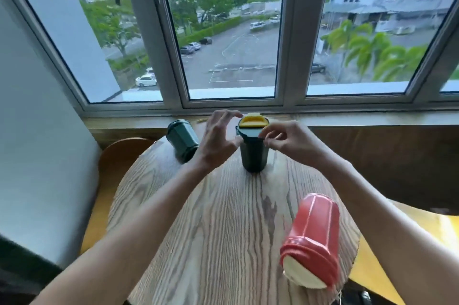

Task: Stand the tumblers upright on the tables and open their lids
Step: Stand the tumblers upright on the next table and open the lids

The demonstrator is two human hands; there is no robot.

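Note:
A dark green tumbler (pixel 253 155) stands upright at the far middle of the round wooden table (pixel 218 225). Its yellow lid flap (pixel 253 121) is partly raised. My left hand (pixel 218 136) is at the tumbler's left, thumb against its upper side and fingers near the flap. My right hand (pixel 288 139) pinches the lid rim on the right. A second dark green tumbler (pixel 182 139) lies on its side at the far left. A red tumbler (pixel 314 237) with a cream lid lies on its side at the near right, close to the table's edge.
A window sill (pixel 347 117) and large windows run behind the table. A wooden chair (pixel 119 153) sits at the left, a white wall beyond it. A yellow surface (pixel 372 270) lies below the table's right edge.

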